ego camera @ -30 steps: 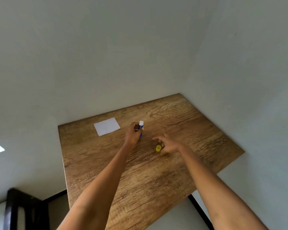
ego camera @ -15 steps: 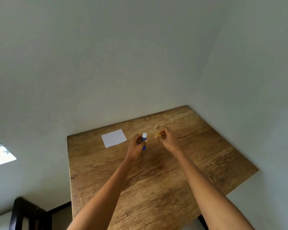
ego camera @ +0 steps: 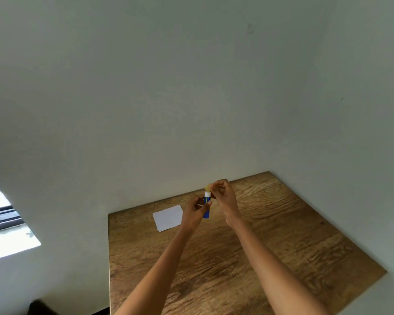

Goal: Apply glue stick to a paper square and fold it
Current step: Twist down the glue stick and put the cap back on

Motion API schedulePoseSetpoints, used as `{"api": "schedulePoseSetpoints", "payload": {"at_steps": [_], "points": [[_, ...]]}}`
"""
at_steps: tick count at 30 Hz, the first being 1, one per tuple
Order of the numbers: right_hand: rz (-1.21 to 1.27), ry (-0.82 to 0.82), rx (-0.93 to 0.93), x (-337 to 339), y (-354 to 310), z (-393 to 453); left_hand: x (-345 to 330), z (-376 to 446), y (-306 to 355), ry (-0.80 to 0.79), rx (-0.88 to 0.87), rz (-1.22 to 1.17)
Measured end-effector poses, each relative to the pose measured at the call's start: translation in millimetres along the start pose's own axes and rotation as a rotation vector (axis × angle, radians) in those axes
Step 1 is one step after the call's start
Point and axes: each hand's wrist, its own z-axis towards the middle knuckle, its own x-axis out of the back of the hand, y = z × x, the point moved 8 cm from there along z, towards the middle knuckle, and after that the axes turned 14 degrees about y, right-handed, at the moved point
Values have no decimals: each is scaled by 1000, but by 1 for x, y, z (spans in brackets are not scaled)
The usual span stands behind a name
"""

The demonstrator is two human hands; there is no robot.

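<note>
The blue glue stick (ego camera: 206,206) is held upright in the middle of the frame, above the wooden surface (ego camera: 271,235). The left hand (ego camera: 194,210) is wrapped around its body so it stays steady. The yellow cap (ego camera: 208,187) is pinched by the right hand (ego camera: 223,197) right at the white top of the stick. It looks like the cap is being put on or taken off; which one cannot be told. The white paper square (ego camera: 168,218) is lying flat just left of the hands, not folded yet.
</note>
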Motion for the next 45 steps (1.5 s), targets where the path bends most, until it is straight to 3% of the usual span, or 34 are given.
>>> {"api": "schedulePoseSetpoints", "payload": {"at_steps": [12, 16, 19, 21, 34, 40, 45], "points": [[-319, -153, 190, 1, -16, 1, -3, 2, -2, -32, 27, -98], [-463, -387, 157, -13, -9, -8, 3, 6, -13, -25, 172, -246], [-746, -608, 242, -27, 1, -19, 7, 6, -24, -87, 352, -409], [-912, -667, 340, -35, 3, -23, 10, 6, -24, -111, 417, -489], [-985, -481, 615, -45, 2, -19, 13, 5, -34, -154, 450, -471], [-929, -588, 328, -31, 23, -20, 13, 12, -36, -72, 292, -244], [-692, -426, 129, -13, 44, -4, -1, 18, -27, -29, 161, -142]]}}
